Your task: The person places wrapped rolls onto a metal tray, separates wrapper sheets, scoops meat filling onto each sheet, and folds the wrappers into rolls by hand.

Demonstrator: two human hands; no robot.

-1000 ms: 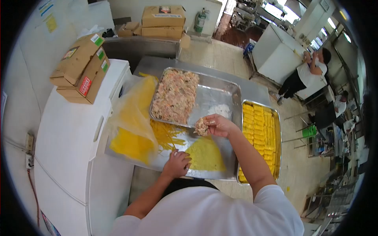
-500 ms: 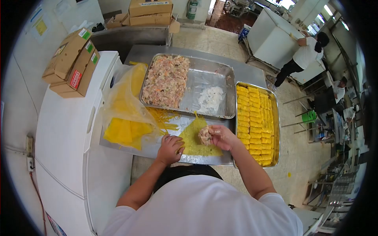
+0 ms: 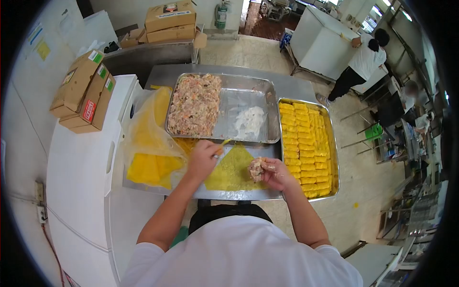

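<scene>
One lump of meat mix point(image 3: 255, 170) clasped in the right hand point(image 3: 278, 177), at the right edge of a yellow sheet point(image 3: 229, 171) lying on the metal table point(image 3: 294, 86). Left hand point(image 3: 203, 159) pinches a thin yellow strip point(image 3: 225, 142) near the sheet's far corner.

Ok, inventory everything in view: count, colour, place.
table: 1, grey, centre
tray: 1, silver, on table
filling: 1 mass, pinkish, tray's left
smear: 1, white, tray's right
second tray: 1, silver, right
rolls: many, yellow, in second tray
sheet: 1, yellow-green, between hands
bag: 1, translucent, with yellow sheets, left
boxes: at least 4, brown, left and back
cabinets: 2, white, left and back right
extinguisher: 1, green, back wall
people: 2, white tops, right background
clutter: uncounted, far right
left hand: 1, bare, holding yellow strip
right hand: 1, bare, holding filling
</scene>
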